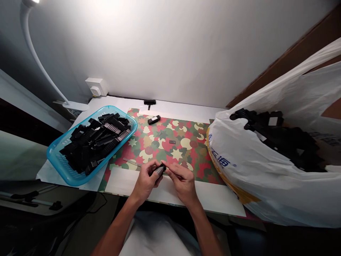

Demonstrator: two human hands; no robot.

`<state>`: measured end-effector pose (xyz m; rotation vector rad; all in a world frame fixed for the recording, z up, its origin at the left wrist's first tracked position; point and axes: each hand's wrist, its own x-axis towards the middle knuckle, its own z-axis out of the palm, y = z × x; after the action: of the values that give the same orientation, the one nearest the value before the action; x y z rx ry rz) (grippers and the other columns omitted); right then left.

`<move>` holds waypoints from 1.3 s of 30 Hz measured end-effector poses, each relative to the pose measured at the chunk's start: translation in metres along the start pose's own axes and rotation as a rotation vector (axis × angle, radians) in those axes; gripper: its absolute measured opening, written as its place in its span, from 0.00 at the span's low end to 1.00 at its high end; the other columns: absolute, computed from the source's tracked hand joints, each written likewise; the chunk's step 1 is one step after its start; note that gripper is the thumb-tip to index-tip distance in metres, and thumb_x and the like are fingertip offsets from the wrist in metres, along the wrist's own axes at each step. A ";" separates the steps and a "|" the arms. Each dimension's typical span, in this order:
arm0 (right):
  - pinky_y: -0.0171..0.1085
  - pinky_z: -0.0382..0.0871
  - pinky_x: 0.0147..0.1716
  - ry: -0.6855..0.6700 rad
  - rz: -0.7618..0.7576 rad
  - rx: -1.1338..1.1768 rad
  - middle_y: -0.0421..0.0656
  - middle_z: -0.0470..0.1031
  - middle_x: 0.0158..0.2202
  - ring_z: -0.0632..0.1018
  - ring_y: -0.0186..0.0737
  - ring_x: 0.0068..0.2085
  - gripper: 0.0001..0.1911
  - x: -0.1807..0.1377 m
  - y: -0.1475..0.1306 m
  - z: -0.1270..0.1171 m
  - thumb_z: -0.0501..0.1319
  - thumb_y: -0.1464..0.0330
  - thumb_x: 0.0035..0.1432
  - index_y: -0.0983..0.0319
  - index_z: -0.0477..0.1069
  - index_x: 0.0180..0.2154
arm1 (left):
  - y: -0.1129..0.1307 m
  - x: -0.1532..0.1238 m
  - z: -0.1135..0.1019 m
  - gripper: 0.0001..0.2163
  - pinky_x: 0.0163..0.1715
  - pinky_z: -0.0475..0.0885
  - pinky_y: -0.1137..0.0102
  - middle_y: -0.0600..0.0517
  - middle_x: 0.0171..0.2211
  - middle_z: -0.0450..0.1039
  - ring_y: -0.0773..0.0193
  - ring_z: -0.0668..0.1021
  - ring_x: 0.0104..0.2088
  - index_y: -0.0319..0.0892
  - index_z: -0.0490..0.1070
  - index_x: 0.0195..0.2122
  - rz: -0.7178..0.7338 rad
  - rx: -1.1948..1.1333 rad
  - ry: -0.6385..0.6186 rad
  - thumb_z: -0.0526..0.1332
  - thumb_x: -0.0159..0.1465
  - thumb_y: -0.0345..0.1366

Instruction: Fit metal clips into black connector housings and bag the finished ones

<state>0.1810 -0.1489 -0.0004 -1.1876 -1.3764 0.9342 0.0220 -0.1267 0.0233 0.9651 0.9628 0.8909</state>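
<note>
1. The left hand (146, 179) is curling its fingers and thumb closed around a small black part (160, 170), gripping it from the left side.
2. The right hand (183, 179) is meeting it from the right, with its fingertips pinching the same part at its upper end.
3. The part is being held just above the near edge of the patterned mat (170, 149), between the two hands and clear of the surface.
4. A blue basket (54, 156) is sitting at the left of the mat, piled with black parts (96, 142).
5. A white plastic bag (253, 170) is lying open at the right, with more black pieces (279, 138) showing in its mouth.
6. Two loose black pieces are lying on the mat: a longer one (153, 120) near the far edge and a tiny one (172, 142) near the middle.
7. A thin pale strip (131, 162) is resting on the mat just left of the hands.
8. A white lamp (34, 57) is arching over the basket, beside a white wall box (96, 87).
</note>
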 end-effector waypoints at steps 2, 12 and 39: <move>0.33 0.65 0.25 -0.014 0.008 0.024 0.39 0.67 0.27 0.66 0.35 0.27 0.16 0.000 -0.001 0.000 0.66 0.58 0.70 0.56 0.87 0.51 | -0.002 0.000 -0.001 0.12 0.18 0.52 0.76 0.63 0.19 0.55 0.73 0.57 0.18 0.45 0.63 0.29 0.023 0.034 0.020 0.65 0.59 0.42; 0.34 0.63 0.24 -0.052 0.042 0.087 0.37 0.66 0.25 0.65 0.34 0.26 0.19 0.000 -0.004 -0.002 0.67 0.53 0.67 0.56 0.87 0.50 | 0.003 0.003 -0.001 0.10 0.25 0.53 0.73 0.60 0.23 0.55 0.69 0.58 0.27 0.45 0.59 0.25 0.070 0.090 0.091 0.60 0.43 0.30; 0.34 0.53 0.20 -0.152 0.005 0.087 0.34 0.56 0.18 0.59 0.33 0.22 0.33 0.006 -0.014 0.000 0.65 0.43 0.65 0.59 0.63 0.20 | -0.004 -0.007 -0.012 0.12 0.27 0.53 0.73 0.59 0.22 0.61 0.68 0.62 0.28 0.41 0.68 0.25 -0.052 0.127 -0.072 0.65 0.38 0.26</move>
<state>0.1794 -0.1463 0.0142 -1.0723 -1.4378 1.0954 0.0093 -0.1310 0.0185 1.0688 0.9876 0.7535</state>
